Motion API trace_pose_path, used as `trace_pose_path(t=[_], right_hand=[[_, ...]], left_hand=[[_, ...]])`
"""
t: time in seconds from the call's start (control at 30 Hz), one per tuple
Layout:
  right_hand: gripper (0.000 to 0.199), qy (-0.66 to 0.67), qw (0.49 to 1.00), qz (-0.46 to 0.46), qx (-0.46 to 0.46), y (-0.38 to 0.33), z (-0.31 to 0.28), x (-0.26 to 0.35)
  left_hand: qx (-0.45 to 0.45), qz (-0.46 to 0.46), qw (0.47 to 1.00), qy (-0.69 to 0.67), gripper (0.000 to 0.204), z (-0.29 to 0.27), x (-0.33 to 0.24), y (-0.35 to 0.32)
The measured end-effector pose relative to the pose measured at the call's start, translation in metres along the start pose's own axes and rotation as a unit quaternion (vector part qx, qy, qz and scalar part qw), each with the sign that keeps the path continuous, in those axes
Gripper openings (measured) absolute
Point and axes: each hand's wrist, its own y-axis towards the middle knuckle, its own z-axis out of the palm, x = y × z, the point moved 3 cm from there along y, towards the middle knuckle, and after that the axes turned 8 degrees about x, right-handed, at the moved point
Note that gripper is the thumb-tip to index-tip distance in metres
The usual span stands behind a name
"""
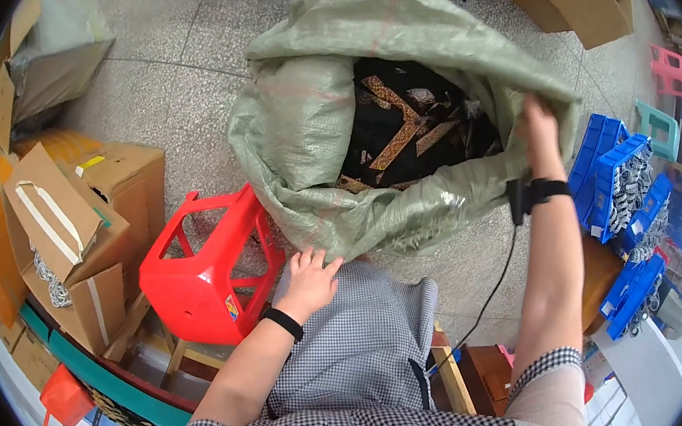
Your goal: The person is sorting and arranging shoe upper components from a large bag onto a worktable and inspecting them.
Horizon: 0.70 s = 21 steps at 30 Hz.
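A large pale green woven sack (301,117) stands on the floor in front of me, its mouth wide and its rim folded over. Inside it lies dark black material with gold and silver patterned strips (399,136). At the sack's right side, my right hand (539,127) is closed on the rim, somewhat smeared by motion, its fingertips partly hidden. My left hand (313,283) rests with fingers spread against the sack's near edge, over my checked apron (353,331). A black band with a cable (513,239) is on my right wrist.
A red plastic stool (191,297) lies tipped beside my left hand. Cardboard boxes (129,174) are stacked at the left. Blue crates (611,175) with grey cord-like pieces stand at the right. Another carton (574,13) is at the far right.
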Motion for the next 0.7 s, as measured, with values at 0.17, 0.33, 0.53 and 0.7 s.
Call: trace_pose_path(t=[0.17, 0.33, 0.53, 0.7], right_hand=[[0.065, -0.139, 0.943, 0.188, 0.236, -0.041, 0.087, -0.074], [0.108, -0.009, 0.962, 0.252, 0.105, -0.049, 0.130, -0.152], [0.105, -0.182, 0.982, -0.031, -0.028, -0.003, 0.157, -0.132], [0.094, -0.082, 0.995, 0.025, 0.052, -0.018, 0.156, -0.105]], left_hand=[[0.012, 0.006, 1.000, 0.006, 0.044, -0.004, 0.000, -0.006], [-0.002, 0.003, 1.000, -0.029, 0.043, 0.001, 0.010, -0.013], [-0.008, -0.008, 0.998, -0.063, 0.041, 0.009, 0.015, -0.024], [-0.024, -0.011, 0.996, -0.081, 0.039, 0.013, 0.018, -0.017]])
